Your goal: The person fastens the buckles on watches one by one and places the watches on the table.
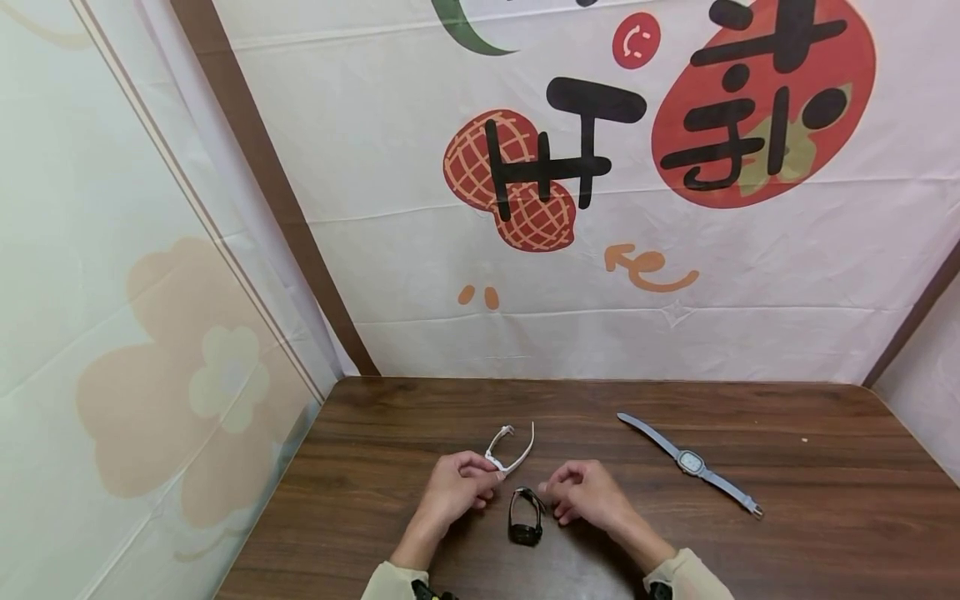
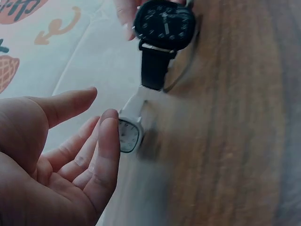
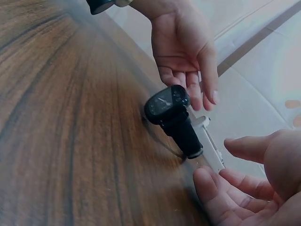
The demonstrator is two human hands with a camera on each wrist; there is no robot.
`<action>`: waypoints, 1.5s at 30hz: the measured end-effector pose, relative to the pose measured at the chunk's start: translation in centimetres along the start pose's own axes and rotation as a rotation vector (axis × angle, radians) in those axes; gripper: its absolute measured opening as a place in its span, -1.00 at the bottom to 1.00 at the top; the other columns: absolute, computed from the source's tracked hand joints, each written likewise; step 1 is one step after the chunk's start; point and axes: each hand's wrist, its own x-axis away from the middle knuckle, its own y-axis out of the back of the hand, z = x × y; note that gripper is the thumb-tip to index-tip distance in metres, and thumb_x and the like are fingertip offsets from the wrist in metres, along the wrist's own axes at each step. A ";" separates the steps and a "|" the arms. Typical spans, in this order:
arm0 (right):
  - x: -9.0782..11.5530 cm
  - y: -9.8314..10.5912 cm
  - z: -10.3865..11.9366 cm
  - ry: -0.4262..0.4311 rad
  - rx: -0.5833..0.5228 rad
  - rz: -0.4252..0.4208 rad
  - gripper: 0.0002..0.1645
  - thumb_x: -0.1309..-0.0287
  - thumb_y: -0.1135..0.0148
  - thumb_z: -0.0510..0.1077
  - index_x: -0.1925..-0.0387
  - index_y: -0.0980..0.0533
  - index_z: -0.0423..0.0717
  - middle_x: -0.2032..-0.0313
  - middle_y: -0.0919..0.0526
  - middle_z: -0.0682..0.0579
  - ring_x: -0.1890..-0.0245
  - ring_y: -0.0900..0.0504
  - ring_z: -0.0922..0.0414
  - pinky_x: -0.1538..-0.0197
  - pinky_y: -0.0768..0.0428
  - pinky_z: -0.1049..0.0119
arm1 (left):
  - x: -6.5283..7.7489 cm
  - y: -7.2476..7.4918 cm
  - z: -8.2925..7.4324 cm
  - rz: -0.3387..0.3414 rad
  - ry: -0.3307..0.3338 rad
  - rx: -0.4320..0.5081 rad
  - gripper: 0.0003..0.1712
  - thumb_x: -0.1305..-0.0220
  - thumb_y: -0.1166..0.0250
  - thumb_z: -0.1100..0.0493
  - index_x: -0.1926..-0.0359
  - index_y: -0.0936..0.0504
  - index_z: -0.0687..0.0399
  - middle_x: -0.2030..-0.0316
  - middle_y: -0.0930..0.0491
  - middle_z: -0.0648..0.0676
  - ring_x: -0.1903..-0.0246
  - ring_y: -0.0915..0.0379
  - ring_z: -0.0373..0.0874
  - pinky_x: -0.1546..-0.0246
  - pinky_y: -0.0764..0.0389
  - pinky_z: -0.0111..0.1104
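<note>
Nearest you: black watch, strap looped, closer to the left edge of the tabletop than the right. Your right hand has fingertips just beside that strap, so a careless inward sweep could knock it over. That hand angles inward, thumb and fingers apart, gripping nothing. Left hand likewise turned in, thumb clear of fingers, fingertips at the white watch; can't tell if touching. An off-centre pinch there might make it skid. It's farther in, strap spread. Pale blue watch lies stretched out, toward the right edge.
</note>
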 end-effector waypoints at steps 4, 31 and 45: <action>-0.5 0.3 -0.1 0.017 -0.033 -0.006 -0.69 -0.14 -0.40 -0.17 0.28 -0.55 -0.38 0.51 -0.67 -0.08 0.58 -0.65 0.11 0.43 -0.70 0.19 | -0.5 0.3 -0.4 -0.033 0.018 0.006 -0.74 -0.15 -0.44 0.25 0.21 -0.63 0.36 0.38 -0.73 0.22 0.54 -0.56 -0.19 0.52 -0.62 -0.38; -3.5 -0.4 0.6 -0.002 -0.141 -0.133 -0.51 -0.17 -0.37 -0.25 0.00 -0.43 -0.52 0.34 -0.68 -0.27 0.49 -0.72 0.04 0.32 -0.73 0.18 | -3.5 0.5 0.3 -0.157 0.085 -0.008 -0.49 -0.25 -0.39 0.12 -0.12 -0.51 0.33 0.15 -0.71 0.16 0.25 -0.60 -0.11 0.34 -0.62 -0.28; -5.4 -1.1 0.8 -0.028 -0.190 -0.176 -0.64 -0.17 -0.33 -0.31 0.08 -0.45 -0.49 0.45 -0.70 -0.22 0.62 -0.67 0.14 0.46 -0.70 0.26 | -5.0 0.0 0.4 -0.180 0.085 -0.041 -0.48 -0.10 -0.46 0.20 -0.06 -0.56 0.35 0.31 -0.73 0.11 0.43 -0.54 -0.20 0.48 -0.55 -0.38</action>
